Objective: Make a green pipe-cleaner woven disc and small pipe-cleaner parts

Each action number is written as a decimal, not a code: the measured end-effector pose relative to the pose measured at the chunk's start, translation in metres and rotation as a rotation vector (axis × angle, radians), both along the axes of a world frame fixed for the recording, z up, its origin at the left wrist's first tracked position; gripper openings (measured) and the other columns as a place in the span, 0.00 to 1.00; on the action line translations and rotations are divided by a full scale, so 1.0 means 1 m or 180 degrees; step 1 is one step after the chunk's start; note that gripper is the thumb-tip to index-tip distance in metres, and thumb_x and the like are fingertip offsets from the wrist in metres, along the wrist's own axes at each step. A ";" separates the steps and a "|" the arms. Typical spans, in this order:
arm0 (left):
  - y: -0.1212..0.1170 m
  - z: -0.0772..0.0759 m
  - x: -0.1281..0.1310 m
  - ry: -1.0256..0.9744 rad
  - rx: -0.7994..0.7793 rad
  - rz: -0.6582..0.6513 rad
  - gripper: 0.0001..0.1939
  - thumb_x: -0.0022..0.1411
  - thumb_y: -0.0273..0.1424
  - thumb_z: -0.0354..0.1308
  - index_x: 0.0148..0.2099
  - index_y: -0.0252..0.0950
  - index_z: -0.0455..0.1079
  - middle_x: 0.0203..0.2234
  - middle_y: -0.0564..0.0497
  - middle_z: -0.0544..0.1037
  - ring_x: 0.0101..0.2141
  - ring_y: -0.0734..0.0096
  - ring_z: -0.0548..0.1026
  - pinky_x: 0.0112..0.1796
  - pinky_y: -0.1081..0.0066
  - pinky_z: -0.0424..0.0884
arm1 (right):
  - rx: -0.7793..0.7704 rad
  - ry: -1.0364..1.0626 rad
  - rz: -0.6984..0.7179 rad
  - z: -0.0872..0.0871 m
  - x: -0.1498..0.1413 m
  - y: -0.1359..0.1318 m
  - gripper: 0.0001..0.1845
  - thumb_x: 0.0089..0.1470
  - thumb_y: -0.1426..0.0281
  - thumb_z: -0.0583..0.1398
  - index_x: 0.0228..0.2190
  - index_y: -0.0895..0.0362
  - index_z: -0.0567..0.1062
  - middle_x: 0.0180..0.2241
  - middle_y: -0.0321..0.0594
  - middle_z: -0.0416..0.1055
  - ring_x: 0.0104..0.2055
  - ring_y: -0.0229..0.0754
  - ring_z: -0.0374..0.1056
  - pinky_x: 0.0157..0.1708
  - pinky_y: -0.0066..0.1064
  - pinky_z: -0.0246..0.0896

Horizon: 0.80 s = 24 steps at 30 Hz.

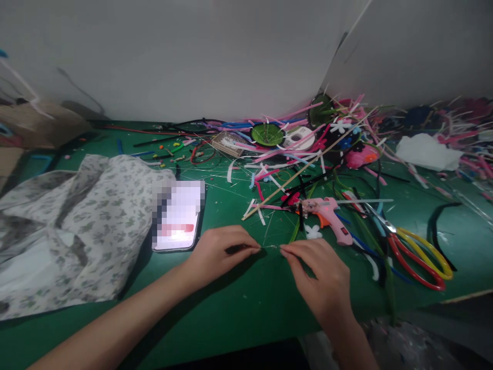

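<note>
Between my two hands runs a thin, clear thread-like strand (pixel 271 246), stretched just above the green table. My left hand (pixel 227 248) pinches its left end between thumb and fingertip. At the other end, my right hand (pixel 319 267) pinches too, with a small pale bit by the fingertips that is too fine to name. Just beyond the right hand lie a white felt-like flower (pixel 313 232) and a pink glue gun (pixel 327 216). A phone (pixel 181 221) with a lit screen rests close to my left wrist.
Scissors (pixel 419 252) with red and yellow handles lie at the right. Patterned cloth (pixel 96 221) covers the left side. Behind are a wooden stick (pixel 300 172), a green round dish (pixel 267 134), a white spool (pixel 299 137) and tangled pipe cleaners. A wall closes off the back.
</note>
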<state>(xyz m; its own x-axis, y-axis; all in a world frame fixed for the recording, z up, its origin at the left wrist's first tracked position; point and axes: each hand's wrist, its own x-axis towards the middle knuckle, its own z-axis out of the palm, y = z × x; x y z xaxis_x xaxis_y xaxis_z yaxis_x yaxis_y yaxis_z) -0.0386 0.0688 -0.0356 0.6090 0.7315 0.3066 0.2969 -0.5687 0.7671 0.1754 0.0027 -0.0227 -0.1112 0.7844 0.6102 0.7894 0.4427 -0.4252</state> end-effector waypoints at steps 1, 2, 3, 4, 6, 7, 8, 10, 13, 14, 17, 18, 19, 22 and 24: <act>0.000 0.000 0.000 0.0002 -0.0004 -0.0005 0.06 0.64 0.29 0.58 0.40 0.38 0.77 0.32 0.53 0.80 0.33 0.76 0.77 0.35 0.77 0.70 | -0.0005 0.0007 0.0000 0.000 0.000 0.000 0.08 0.54 0.80 0.62 0.32 0.55 0.77 0.31 0.35 0.76 0.34 0.37 0.68 0.36 0.30 0.65; 0.000 0.000 0.000 0.0003 -0.0002 -0.0011 0.06 0.64 0.29 0.58 0.40 0.38 0.77 0.32 0.53 0.80 0.33 0.76 0.77 0.35 0.77 0.70 | -0.0010 0.0010 -0.0003 0.000 0.000 0.000 0.08 0.54 0.80 0.62 0.32 0.56 0.77 0.30 0.35 0.76 0.34 0.37 0.68 0.36 0.30 0.64; 0.001 0.000 0.000 0.0008 0.0003 -0.0012 0.06 0.64 0.30 0.58 0.40 0.38 0.77 0.32 0.53 0.80 0.33 0.76 0.77 0.34 0.77 0.70 | -0.0013 0.0007 -0.0010 0.000 0.000 -0.001 0.08 0.54 0.80 0.62 0.32 0.56 0.77 0.30 0.35 0.76 0.34 0.37 0.68 0.36 0.30 0.64; 0.001 0.000 0.000 0.0014 0.0009 -0.0005 0.06 0.64 0.30 0.58 0.40 0.38 0.77 0.32 0.53 0.80 0.33 0.75 0.77 0.34 0.76 0.70 | -0.0015 0.0000 -0.0019 0.001 0.000 -0.001 0.08 0.53 0.80 0.62 0.32 0.55 0.77 0.30 0.35 0.76 0.34 0.37 0.68 0.36 0.30 0.64; 0.001 0.000 0.000 0.0022 0.0021 0.0004 0.06 0.65 0.30 0.58 0.40 0.38 0.77 0.32 0.52 0.80 0.34 0.75 0.77 0.35 0.76 0.70 | -0.0018 -0.0022 -0.0046 0.001 0.000 -0.001 0.08 0.54 0.79 0.62 0.32 0.55 0.77 0.30 0.35 0.76 0.34 0.37 0.68 0.36 0.30 0.64; 0.001 0.000 0.000 0.0025 0.0024 0.0003 0.06 0.65 0.30 0.58 0.40 0.38 0.77 0.32 0.52 0.80 0.34 0.74 0.77 0.35 0.76 0.70 | -0.0017 -0.0032 -0.0055 0.001 0.000 -0.001 0.08 0.54 0.79 0.62 0.32 0.55 0.77 0.30 0.35 0.76 0.34 0.37 0.68 0.36 0.30 0.64; 0.001 0.000 0.000 0.0024 0.0029 0.0003 0.06 0.65 0.30 0.58 0.40 0.38 0.77 0.32 0.52 0.80 0.34 0.74 0.77 0.35 0.76 0.70 | -0.0016 -0.0037 -0.0059 0.001 0.000 -0.001 0.08 0.54 0.79 0.62 0.32 0.55 0.77 0.30 0.35 0.76 0.34 0.37 0.68 0.36 0.30 0.64; 0.000 0.000 0.000 0.0024 0.0026 0.0006 0.06 0.65 0.30 0.58 0.40 0.38 0.77 0.32 0.52 0.80 0.34 0.74 0.77 0.35 0.76 0.70 | -0.0012 -0.0036 -0.0050 0.002 0.001 -0.002 0.08 0.54 0.79 0.61 0.32 0.54 0.77 0.30 0.35 0.76 0.34 0.38 0.68 0.36 0.31 0.64; 0.000 0.001 0.000 0.0023 0.0010 0.0014 0.06 0.64 0.29 0.58 0.40 0.38 0.77 0.32 0.52 0.80 0.33 0.75 0.77 0.35 0.77 0.70 | -0.0024 -0.0037 -0.0039 0.002 0.001 -0.002 0.08 0.54 0.79 0.61 0.32 0.54 0.77 0.30 0.35 0.76 0.34 0.38 0.68 0.36 0.31 0.64; 0.000 0.001 0.000 0.0018 0.0006 0.0008 0.06 0.64 0.29 0.58 0.40 0.38 0.77 0.32 0.52 0.80 0.33 0.75 0.77 0.35 0.77 0.70 | -0.0033 -0.0040 -0.0039 0.001 0.001 -0.002 0.08 0.54 0.79 0.61 0.32 0.54 0.77 0.30 0.35 0.76 0.34 0.38 0.68 0.36 0.31 0.64; 0.000 0.001 0.000 0.0002 0.0025 -0.0017 0.06 0.64 0.29 0.58 0.40 0.37 0.77 0.32 0.52 0.80 0.33 0.75 0.77 0.35 0.77 0.70 | -0.0064 -0.0062 -0.0046 0.001 0.001 -0.001 0.08 0.55 0.79 0.61 0.32 0.54 0.77 0.30 0.34 0.76 0.34 0.38 0.68 0.36 0.31 0.64; 0.001 0.001 0.000 0.0000 0.0031 -0.0020 0.06 0.65 0.29 0.58 0.40 0.37 0.77 0.32 0.52 0.80 0.33 0.75 0.77 0.35 0.77 0.70 | -0.0067 -0.0066 -0.0048 0.001 0.002 -0.001 0.08 0.54 0.79 0.61 0.32 0.54 0.77 0.30 0.34 0.76 0.34 0.37 0.68 0.36 0.31 0.64; 0.001 0.001 0.000 0.0004 0.0029 -0.0025 0.06 0.65 0.29 0.58 0.40 0.37 0.77 0.32 0.52 0.80 0.33 0.75 0.77 0.35 0.76 0.70 | -0.0065 -0.0071 -0.0052 0.001 0.002 -0.002 0.08 0.54 0.79 0.61 0.32 0.54 0.77 0.31 0.34 0.76 0.34 0.37 0.68 0.36 0.30 0.64; 0.001 0.001 -0.001 0.0016 0.0012 -0.0041 0.06 0.65 0.29 0.58 0.40 0.38 0.77 0.32 0.52 0.80 0.34 0.74 0.77 0.35 0.76 0.70 | -0.0019 -0.0061 -0.0046 0.004 0.002 -0.004 0.08 0.52 0.78 0.63 0.35 0.55 0.77 0.32 0.36 0.76 0.36 0.39 0.68 0.37 0.31 0.65; 0.000 0.001 -0.001 0.0021 -0.0001 -0.0052 0.07 0.65 0.30 0.57 0.40 0.38 0.77 0.32 0.51 0.80 0.34 0.74 0.77 0.35 0.75 0.71 | 0.0039 -0.0024 -0.0031 0.006 0.002 -0.007 0.09 0.51 0.78 0.63 0.36 0.56 0.76 0.33 0.39 0.75 0.36 0.40 0.69 0.37 0.33 0.65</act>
<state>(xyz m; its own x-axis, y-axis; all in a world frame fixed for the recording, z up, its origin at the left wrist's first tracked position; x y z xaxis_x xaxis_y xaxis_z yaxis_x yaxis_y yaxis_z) -0.0395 0.0691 -0.0350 0.6229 0.7216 0.3022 0.2926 -0.5732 0.7654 0.1776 -0.0040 -0.0167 -0.1082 0.7780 0.6189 0.7969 0.4401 -0.4138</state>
